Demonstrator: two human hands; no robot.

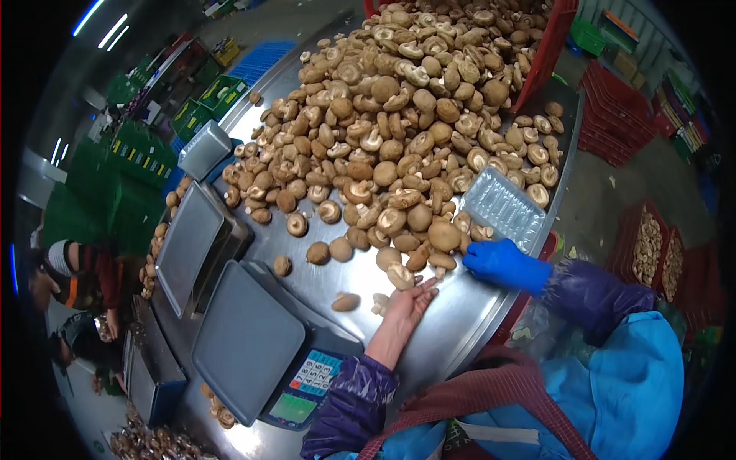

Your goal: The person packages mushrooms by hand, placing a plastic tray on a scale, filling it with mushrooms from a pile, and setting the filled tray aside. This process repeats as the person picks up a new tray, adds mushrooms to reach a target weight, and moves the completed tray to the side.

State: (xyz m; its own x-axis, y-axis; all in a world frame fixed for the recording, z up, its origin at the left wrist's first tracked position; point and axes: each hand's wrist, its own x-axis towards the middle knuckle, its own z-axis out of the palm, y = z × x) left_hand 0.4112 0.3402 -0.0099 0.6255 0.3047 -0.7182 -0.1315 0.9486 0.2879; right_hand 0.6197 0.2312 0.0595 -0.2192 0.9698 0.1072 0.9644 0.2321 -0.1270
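My bare left hand (410, 307) is at the near edge of a big heap of brown shiitake mushrooms (383, 123) on a metal table. Its fingers are stretched out and slightly bent, with the tips beside the pale stem of one mushroom (443, 262). Another mushroom (399, 276) lies against the fingers, and a small one (379, 303) is beside the hand. My right hand (506, 264), in a blue glove, is curled closed just below a clear plastic tray (502, 207). Whatever it may hold is hidden.
A digital scale (249, 341) stands left of my hands, with a second scale (192, 249) behind it. Another plastic tray (205, 150) sits farther back. A red crate (546, 57) tips over the heap. Red crates (613, 115) are stacked right. A co-worker (84, 268) is at left.
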